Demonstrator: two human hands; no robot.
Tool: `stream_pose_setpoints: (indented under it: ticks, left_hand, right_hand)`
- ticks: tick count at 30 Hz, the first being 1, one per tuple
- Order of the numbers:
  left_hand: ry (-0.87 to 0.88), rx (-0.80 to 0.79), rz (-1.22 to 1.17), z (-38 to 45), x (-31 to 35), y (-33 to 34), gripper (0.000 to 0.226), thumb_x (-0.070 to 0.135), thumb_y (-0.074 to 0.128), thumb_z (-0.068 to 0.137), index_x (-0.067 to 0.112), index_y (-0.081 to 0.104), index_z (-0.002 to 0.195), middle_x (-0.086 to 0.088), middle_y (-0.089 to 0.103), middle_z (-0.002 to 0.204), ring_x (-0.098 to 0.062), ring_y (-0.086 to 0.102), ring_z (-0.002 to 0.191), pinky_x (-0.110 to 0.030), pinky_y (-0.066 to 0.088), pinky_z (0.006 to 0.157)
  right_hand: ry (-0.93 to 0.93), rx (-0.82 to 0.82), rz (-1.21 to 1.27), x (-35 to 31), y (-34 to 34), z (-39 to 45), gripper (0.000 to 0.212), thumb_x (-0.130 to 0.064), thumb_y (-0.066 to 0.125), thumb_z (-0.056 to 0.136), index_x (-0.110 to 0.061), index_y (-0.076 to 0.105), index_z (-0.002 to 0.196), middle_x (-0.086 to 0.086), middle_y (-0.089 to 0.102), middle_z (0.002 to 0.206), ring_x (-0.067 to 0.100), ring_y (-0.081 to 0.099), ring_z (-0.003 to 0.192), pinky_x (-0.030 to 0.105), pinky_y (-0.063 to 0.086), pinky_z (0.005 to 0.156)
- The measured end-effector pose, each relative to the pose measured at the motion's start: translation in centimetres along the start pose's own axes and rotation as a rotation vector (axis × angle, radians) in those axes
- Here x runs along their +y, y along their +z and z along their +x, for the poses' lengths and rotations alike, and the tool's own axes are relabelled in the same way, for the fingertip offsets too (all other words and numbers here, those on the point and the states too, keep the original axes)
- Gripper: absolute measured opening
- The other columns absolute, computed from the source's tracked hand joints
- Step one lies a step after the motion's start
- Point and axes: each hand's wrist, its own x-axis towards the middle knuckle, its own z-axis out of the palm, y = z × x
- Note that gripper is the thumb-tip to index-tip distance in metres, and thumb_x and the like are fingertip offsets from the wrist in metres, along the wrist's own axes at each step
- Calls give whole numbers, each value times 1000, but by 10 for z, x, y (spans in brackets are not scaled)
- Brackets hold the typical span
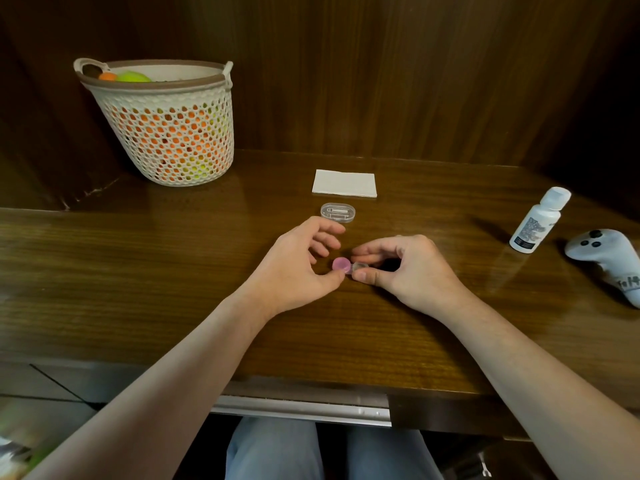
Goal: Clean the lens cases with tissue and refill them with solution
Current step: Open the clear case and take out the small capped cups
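One lens case (pixel 348 266), one tissue (pixel 344 183) beyond it, one bottle (pixel 539 220). Left hand (pixel 294 268) fingers half-curled, thumb touching pink cap (pixel 340 264); right hand (pixel 405 268) pinches case.

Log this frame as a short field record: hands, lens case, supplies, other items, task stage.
left hand: left hand, thumb touching the pink cap
right hand: right hand pinches the lens case
lens case: low over the table, pink cap on one side
tissue: folded tissue, untouched, behind the hands
solution: solution bottle, capped, upright, at right
other: clear case; basket; controller
stage: wiping not yet begun
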Motion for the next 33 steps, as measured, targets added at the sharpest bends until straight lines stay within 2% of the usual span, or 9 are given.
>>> stream_pose_setpoints:
  ticks: [2,4,9,12,14,18,26,31,33]
  left_hand:
    - [13,-31,-21,0,1,-1,61,30,86,88,31,56,141,19,72,119,5,65,113,-9,51,85]
    - [18,-38,-15,-1,2,-1,61,30,85,88,31,55,141,21,76,112,5,66,113,-9,49,86]
    - [-30,8,-51,-1,1,-2,57,28,87,87,31,57,135,12,73,104,1,67,103,-12,53,86]
    - [-40,8,-45,-1,2,-3,60,21,85,87,31,55,138,11,69,108,0,66,103,-18,56,85]
    - [-16,-39,-24,-1,3,-3,67,16,84,87,30,51,144,14,72,114,2,67,108,-16,53,88]
    - [18,-64,-6,-1,4,-2,66,21,84,89,28,51,146,18,77,112,4,66,114,-16,48,91]
    - [-75,40,-52,0,2,-1,52,35,85,88,37,57,132,11,69,104,1,66,99,-18,56,83]
    - [-14,-50,-16,-1,4,-2,64,26,83,91,31,51,145,17,71,121,6,65,113,-11,49,86]
    - [-1,-56,-9,-2,5,-1,64,27,83,91,30,50,146,20,75,116,6,65,114,-12,47,88]
  right_hand:
    - [2,-1,0,0,0,0,32,-37,88,84,-44,76,113,-39,75,100,-20,67,101,13,42,87]
    - [1,-4,0,1,0,1,30,-36,88,84,-48,74,108,-40,74,99,-21,67,101,12,41,85]
    - [-3,0,-8,2,1,1,30,-36,88,84,-50,73,108,-40,74,98,-21,66,101,11,39,86]
    - [-5,1,-14,3,1,2,31,-37,88,85,-50,73,109,-41,74,98,-22,65,101,10,37,85]
    - [-6,-1,-15,3,1,1,31,-37,88,85,-53,71,105,-42,73,98,-22,65,101,10,38,84]
    - [-3,0,-11,3,0,1,30,-37,87,85,-53,71,104,-41,74,98,-22,65,101,13,37,88]
    - [-2,9,-27,2,1,0,34,-38,87,85,-43,76,117,-40,74,99,-23,64,102,11,36,88]
    - [-10,17,-30,2,1,0,33,-38,88,84,-45,76,114,-41,74,98,-22,65,101,10,39,85]
    - [-14,12,-28,1,0,0,31,-39,87,84,-50,73,110,-41,74,98,-22,65,101,10,38,86]
